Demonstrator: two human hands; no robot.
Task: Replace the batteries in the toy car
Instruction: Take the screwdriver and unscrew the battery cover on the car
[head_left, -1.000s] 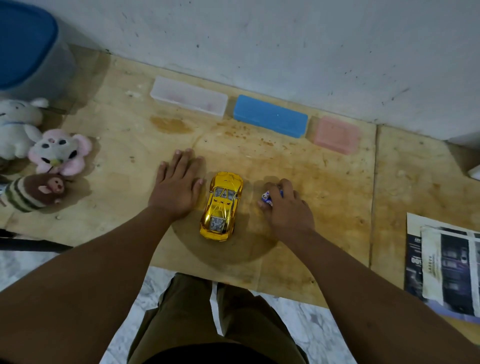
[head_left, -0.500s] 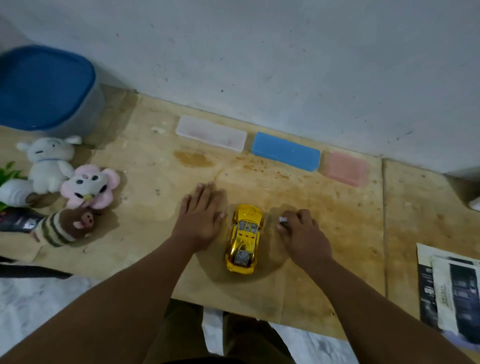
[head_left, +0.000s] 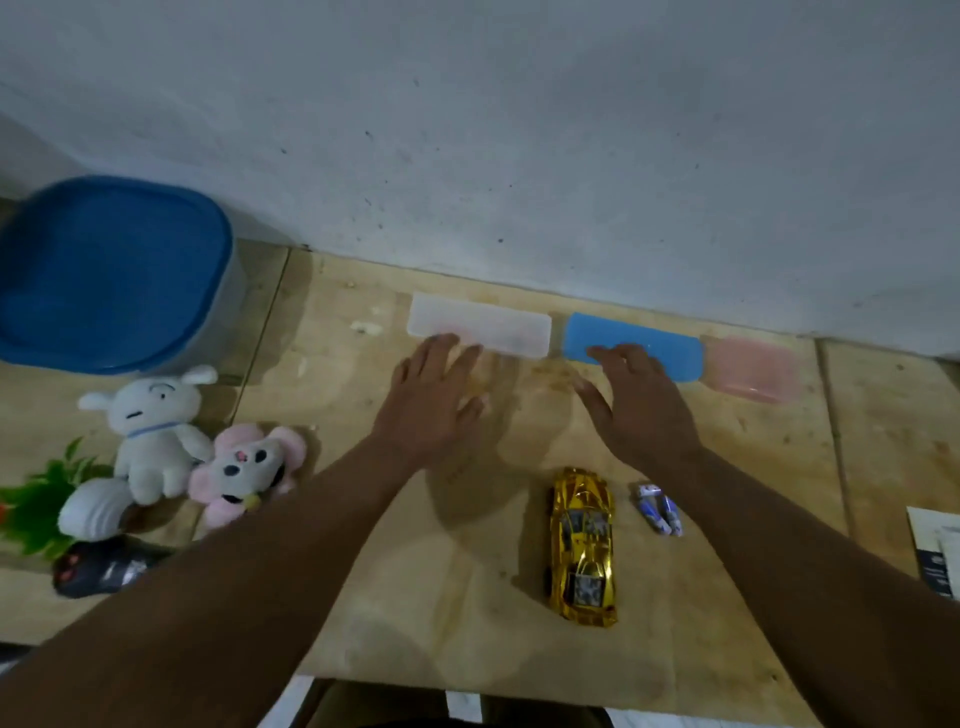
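— Biggest first: wooden tabletop (head_left: 779, 467) against a pale wall (head_left: 519, 130), with a blue-lidded tub (head_left: 109, 270) at the far left.

— Then the row along the wall: clear case (head_left: 483, 325), blue case (head_left: 670, 353), pink case (head_left: 753, 374), set side by side. Soft toys next?

— Yes — white plush (head_left: 150, 426) and pink plush (head_left: 244, 467) to the left, well apart from the work.

— And the hands?

— Left hand (head_left: 436, 400) spread flat, fingers straight, tips at the near edge of the clear case, gripping nothing. Right hand (head_left: 639, 405) likewise slack and empty, fingers reaching onto the blue case.

— Location of the task's own things?

— Gold toy car (head_left: 582, 545) upright on its wheels near the front edge, below and between the two hands, untouched. Batteries (head_left: 657, 508) just beside it on the right, lying loose on the wood.

— So, the step in hand?

— Probably fetching something from a case, perhaps a tool or fresh cells; contents not visible.

— Doing it well?

— Worth steadying the case with one hand and lifting the lid with the other, rather than dragging it toward the car. Best kept clear of the loose batteries — round things, likely to roll at a nudge from the forearm above them. After that, car flipped belly-up to find the compartment, still unopened as far as can be judged.
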